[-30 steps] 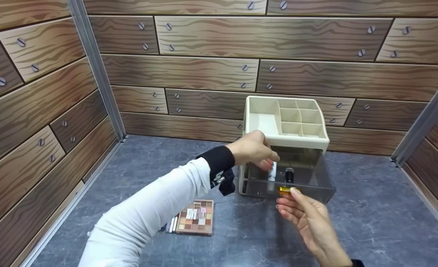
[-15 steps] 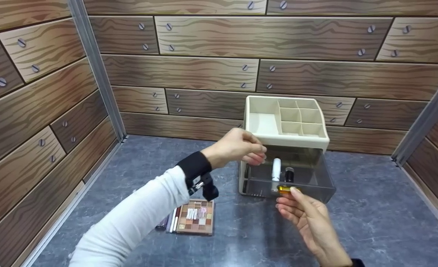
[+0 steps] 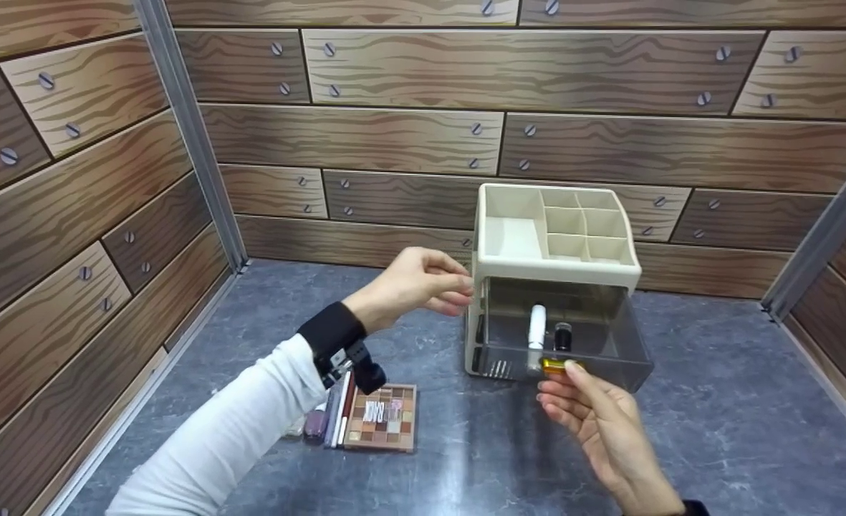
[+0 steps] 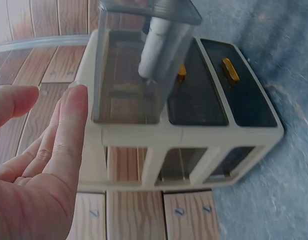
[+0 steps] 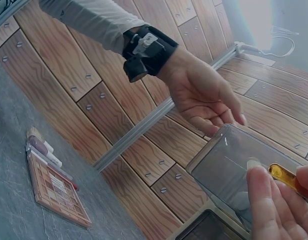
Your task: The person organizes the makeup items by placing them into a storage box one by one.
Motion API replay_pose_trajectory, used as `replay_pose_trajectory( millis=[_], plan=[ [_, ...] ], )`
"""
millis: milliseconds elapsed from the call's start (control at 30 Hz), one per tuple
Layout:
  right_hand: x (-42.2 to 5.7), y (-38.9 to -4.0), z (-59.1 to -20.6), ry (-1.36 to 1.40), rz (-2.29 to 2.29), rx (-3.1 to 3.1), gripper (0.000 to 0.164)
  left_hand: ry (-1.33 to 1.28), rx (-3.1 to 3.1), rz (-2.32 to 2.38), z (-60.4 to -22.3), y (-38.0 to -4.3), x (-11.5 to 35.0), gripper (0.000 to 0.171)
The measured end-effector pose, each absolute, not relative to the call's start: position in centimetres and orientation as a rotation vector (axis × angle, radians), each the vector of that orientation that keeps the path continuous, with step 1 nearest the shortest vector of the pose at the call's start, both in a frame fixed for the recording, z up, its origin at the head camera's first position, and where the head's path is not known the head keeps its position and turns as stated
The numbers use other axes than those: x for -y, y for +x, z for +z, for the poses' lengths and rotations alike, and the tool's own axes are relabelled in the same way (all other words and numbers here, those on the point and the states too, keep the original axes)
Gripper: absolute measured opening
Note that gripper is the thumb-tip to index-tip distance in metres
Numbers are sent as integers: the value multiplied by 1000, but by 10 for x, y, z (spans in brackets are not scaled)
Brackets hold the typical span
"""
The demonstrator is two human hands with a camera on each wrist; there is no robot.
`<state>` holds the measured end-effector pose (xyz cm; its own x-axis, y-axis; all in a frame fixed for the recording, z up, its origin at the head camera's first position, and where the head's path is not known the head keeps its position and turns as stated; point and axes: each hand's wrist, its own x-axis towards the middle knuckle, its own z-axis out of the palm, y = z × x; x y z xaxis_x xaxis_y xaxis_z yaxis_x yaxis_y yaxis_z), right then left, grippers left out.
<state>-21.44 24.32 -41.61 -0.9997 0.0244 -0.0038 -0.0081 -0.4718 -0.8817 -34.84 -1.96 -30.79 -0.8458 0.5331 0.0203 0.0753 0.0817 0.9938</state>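
Observation:
A smoky clear drawer (image 3: 623, 367) is pulled out from the top of a cream organizer (image 3: 559, 271). My right hand (image 3: 602, 430) pinches the drawer's gold handle (image 3: 553, 365) between thumb and fingers. Inside the drawer a white tube (image 3: 537, 326) lies beside a small black-capped bottle (image 3: 562, 337). My left hand (image 3: 415, 283) holds nothing and hovers just left of the organizer, fingers loosely extended. In the left wrist view its fingers (image 4: 69, 135) are beside the drawer's side wall.
On the grey floor to the left lie an eyeshadow palette (image 3: 383, 426), slim pencil-like sticks (image 3: 337, 419) and a purple bottle (image 3: 315, 424). Divided compartments (image 3: 587, 222) top the organizer. Two lower drawers with gold handles show in the left wrist view. Wood-patterned walls surround the space.
My left hand has left the drawer, where it was at the white tube, and moved left past the organizer's side. The white tube lies in the drawer. My right hand keeps its hold on the handle.

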Motion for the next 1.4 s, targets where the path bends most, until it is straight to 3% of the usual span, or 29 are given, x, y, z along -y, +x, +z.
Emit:
replay_pose_trajectory(
  millis=[800, 1400],
  plan=[
    [-242, -215, -415, -46, 2681, 1625, 30, 397, -2293, 1566, -362, -350, 107, 40],
    [-244, -213, -416, -20, 2688, 1609, 31, 266, -2467, 1329, -393, -343, 146, 42]
  ],
)
